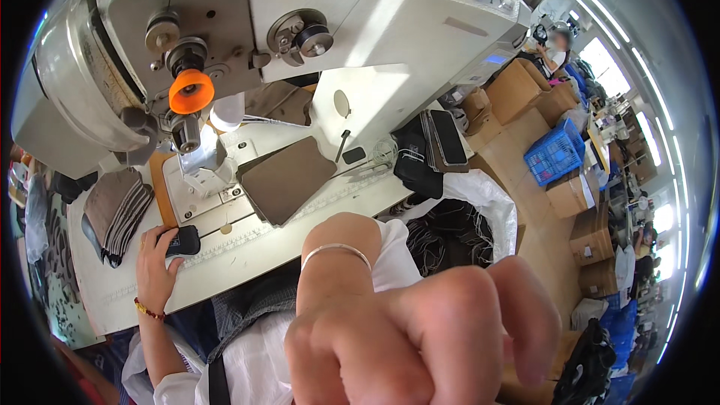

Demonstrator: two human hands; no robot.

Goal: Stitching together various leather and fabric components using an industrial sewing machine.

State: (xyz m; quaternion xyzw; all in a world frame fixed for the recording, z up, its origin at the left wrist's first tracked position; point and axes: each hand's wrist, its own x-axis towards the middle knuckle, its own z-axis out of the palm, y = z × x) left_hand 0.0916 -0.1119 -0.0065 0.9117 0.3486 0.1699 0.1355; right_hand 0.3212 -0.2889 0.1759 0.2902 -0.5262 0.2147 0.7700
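At the table's front left, my left hand [155, 270] has its fingers and thumb around the left end of a small black folded fabric piece [184, 241] with pale marks. My right hand [412, 337] is raised very close to the camera, large in the lower middle. Its fingers are curled and the fingertips are hidden, so I cannot make out what is in them. Flat brown fabric pieces [289, 180] lie stacked by the needle area of the sewing machine [390, 7]. Left of my left hand stands a stack of brown, striped-edged pieces [116, 210].
A black phone [448, 137] rests on dark pieces beside a black bundle [416, 161] at the table's right end. Below stands a white sack [499, 210] of dark strips. Cardboard boxes [517, 90] and a blue basket [555, 151] are on the floor. A person [555, 52] sits farther back.
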